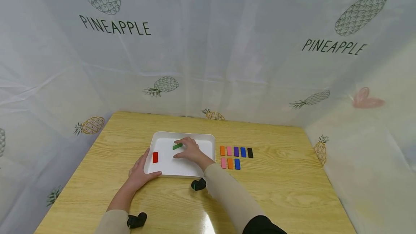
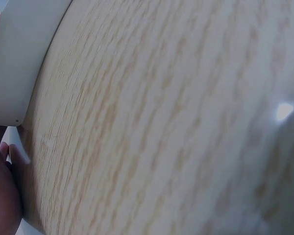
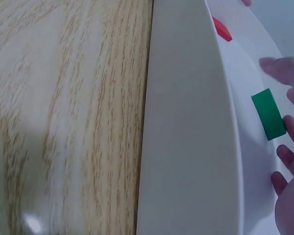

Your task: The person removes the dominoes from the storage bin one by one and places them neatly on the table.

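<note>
A white tray lies on the wooden table, holding a red block near its left side and a green block further in. My left hand rests against the tray's front left corner, thumb along the front edge and fingers along the left side. Over the tray, my right hand has its thumb and fingers spread apart. In the right wrist view one fingertip is right at the side of the green block, while the thumb stays away from it. The left wrist view shows mostly table.
Right of the tray, two rows of flat blocks lie on the table: orange, pink, purple, blue and black behind, with pink, orange and blue in front. A pineapple-print curtain hangs behind.
</note>
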A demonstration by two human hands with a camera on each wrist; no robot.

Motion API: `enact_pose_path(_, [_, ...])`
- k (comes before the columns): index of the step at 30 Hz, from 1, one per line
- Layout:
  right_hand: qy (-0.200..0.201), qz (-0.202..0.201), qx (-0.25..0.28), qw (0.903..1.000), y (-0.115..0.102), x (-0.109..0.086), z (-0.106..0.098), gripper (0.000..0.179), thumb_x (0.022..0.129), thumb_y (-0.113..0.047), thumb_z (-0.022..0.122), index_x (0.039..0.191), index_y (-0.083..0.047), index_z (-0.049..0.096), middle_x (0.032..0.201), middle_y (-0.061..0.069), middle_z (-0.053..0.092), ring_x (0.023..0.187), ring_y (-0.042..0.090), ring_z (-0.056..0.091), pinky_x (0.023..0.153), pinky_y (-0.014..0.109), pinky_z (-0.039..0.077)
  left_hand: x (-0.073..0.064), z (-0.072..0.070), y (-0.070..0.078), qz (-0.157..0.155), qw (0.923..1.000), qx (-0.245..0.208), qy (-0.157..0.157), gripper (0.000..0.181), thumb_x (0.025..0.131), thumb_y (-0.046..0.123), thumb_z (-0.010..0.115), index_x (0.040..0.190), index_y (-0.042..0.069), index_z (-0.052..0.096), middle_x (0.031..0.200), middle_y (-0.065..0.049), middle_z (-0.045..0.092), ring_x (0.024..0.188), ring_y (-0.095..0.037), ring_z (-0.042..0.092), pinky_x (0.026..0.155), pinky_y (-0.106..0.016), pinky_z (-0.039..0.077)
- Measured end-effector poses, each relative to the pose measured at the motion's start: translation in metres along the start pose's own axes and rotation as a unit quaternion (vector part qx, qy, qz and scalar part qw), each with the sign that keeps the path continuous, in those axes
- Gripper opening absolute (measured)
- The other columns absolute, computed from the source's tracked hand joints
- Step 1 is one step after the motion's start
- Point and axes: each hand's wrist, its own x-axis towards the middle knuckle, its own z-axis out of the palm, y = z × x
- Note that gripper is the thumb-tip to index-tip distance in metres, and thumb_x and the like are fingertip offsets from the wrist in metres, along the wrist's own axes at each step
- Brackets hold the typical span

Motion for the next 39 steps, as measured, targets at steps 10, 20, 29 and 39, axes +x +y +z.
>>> enact_pose_path(10, [-0.016,-0.013,0.035,0.9992,0.002,-0.003,-0.001,0.049,0.075,-0.011,0.086,0.121,-0.016,0.070,0.111,-0.002,0.053,0.101,0.013,0.050,0.092,0.026,0.043,0.000,0.000,0.000,0.004,1.0000,-0.005,0.004,0.117,0.078,0.047,0.079,0.158,0.018,0.000,0.158,-0.026,0.007,0.142,-0.049,0.002,0.105,-0.070,0.000])
enact_pose_path(20, [-0.036,-0.013,0.045,0.9983,0.007,-0.003,-0.002,0.041,0.078,-0.002,0.081,0.116,-0.016,0.073,0.097,-0.004,0.049,0.081,0.009,0.043,0.074,0.021,0.041,0.002,0.001,-0.003,0.008,0.9999,-0.007,0.004,0.117,0.077,0.047,0.080,0.158,0.018,0.000,0.157,-0.026,0.008,0.142,-0.050,0.003,0.105,-0.070,0.001])
enact_pose_path(29, [-0.045,-0.017,0.065,0.9967,0.011,-0.006,-0.004,0.035,0.079,0.002,0.079,0.110,-0.014,0.075,0.094,-0.003,0.049,0.078,0.009,0.045,0.071,0.021,0.042,0.001,0.000,-0.002,0.010,0.9999,-0.007,0.006,0.117,0.077,0.047,0.080,0.158,0.018,0.001,0.157,-0.027,0.008,0.141,-0.050,0.003,0.105,-0.069,0.001])
enact_pose_path(39, [-0.037,-0.012,0.067,0.9970,0.011,-0.009,-0.004,0.029,0.081,0.005,0.075,0.104,-0.013,0.076,0.094,-0.003,0.048,0.080,0.007,0.046,0.073,0.020,0.043,0.000,0.000,-0.002,0.013,0.9999,-0.005,0.008,0.117,0.077,0.047,0.080,0.158,0.018,0.000,0.157,-0.027,0.008,0.141,-0.050,0.003,0.105,-0.069,0.002])
